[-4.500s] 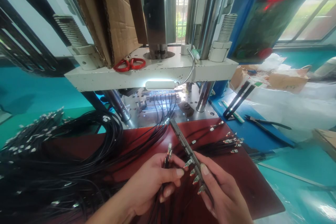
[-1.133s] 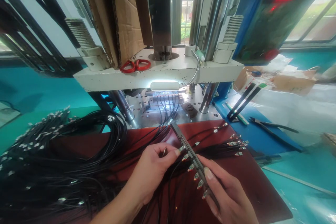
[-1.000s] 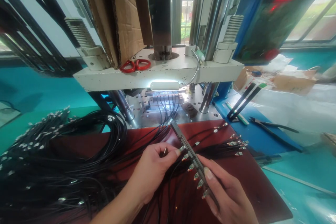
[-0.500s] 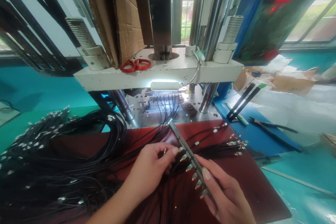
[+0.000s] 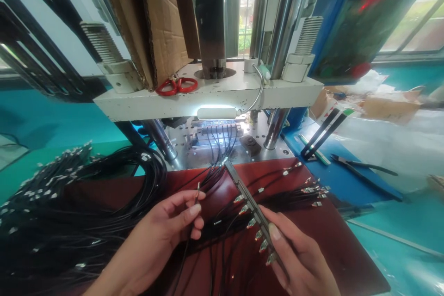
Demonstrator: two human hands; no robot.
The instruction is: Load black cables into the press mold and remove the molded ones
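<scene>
Above the red worktop [image 5: 336,254], the left hand [image 5: 169,224] pinches a cable end [image 5: 198,187] in its closed grip; the right hand [image 5: 300,254] clamps a dark bar [image 5: 250,203] with connectors [image 5: 243,209] along one side.

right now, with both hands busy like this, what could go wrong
The right hand grips the dark strip by its near end, so tilting it might shake the connectors along its side loose. The thin cable in the left hand could tangle with the black cables lying nearby. The red-handled scissors by the front edge of the white plate might fall if bumped.
</scene>
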